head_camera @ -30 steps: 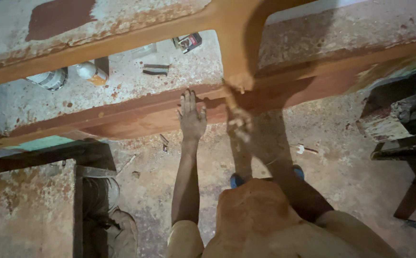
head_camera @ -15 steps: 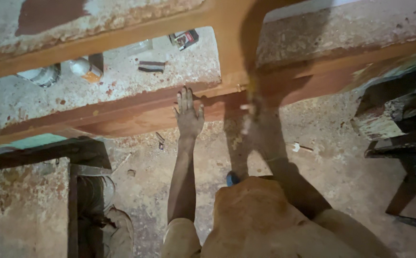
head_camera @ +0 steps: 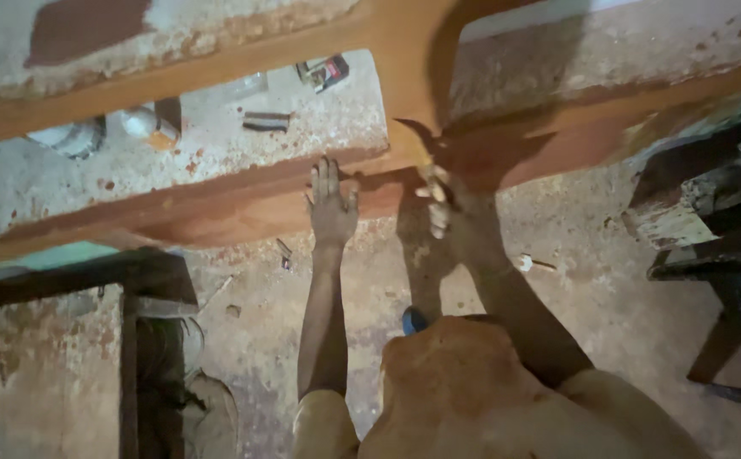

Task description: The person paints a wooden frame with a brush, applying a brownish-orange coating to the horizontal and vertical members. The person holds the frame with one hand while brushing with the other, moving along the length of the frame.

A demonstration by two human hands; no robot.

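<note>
A long brown wooden beam [head_camera: 217, 217] runs left to right above the dusty floor [head_camera: 574, 297]. The left hand [head_camera: 332, 204] lies flat and open on the beam. Just right, the right hand [head_camera: 451, 212] holds a small tool [head_camera: 425, 144] against the beam.

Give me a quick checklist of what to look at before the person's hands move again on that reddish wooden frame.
1. Left hand flat on the wooden frame: ok, palm pressed on the rail, fingers spread.
2. Right hand at the frame's joint: ok, it touches there.
3. What the right hand grips: cannot tell, deep shadow.
4. Frame lying flat and steady: cannot tell.
5. Loose small items seen through the frame, apart from both hands: ok.
6. Dark bench at the right, apart from the arm: ok.
</note>
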